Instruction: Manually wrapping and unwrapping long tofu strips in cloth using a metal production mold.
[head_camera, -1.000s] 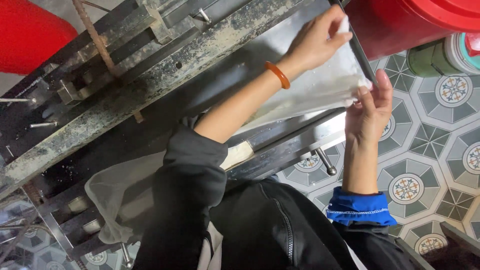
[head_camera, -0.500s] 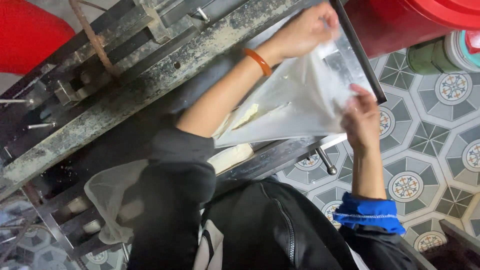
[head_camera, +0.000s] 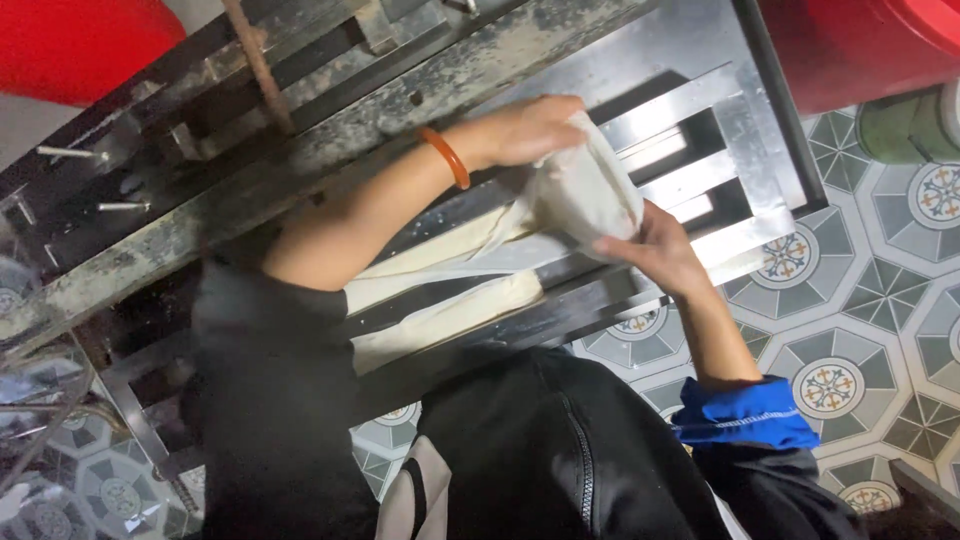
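Observation:
My left hand (head_camera: 525, 130), with an orange bangle (head_camera: 445, 157) on its wrist, grips the top of a bunched white cloth (head_camera: 590, 195) above a shiny metal rack (head_camera: 720, 130). My right hand (head_camera: 650, 250) holds the lower edge of the same cloth from below. The cloth is gathered into a loose bundle between both hands, and a tail of it runs down to the left. Pale slabs (head_camera: 440, 310) lie on the rack's bars under my left forearm.
A grimy metal beam (head_camera: 300, 160) with bolts runs diagonally behind the rack. Red plastic tubs (head_camera: 850, 50) stand at the top right and top left. A patterned tile floor (head_camera: 880, 290) lies to the right. My dark jacket fills the bottom.
The white cloth was spread wide between my hands; both hands have come together toward the left and gathered it into a bundle, uncovering the rack's right part.

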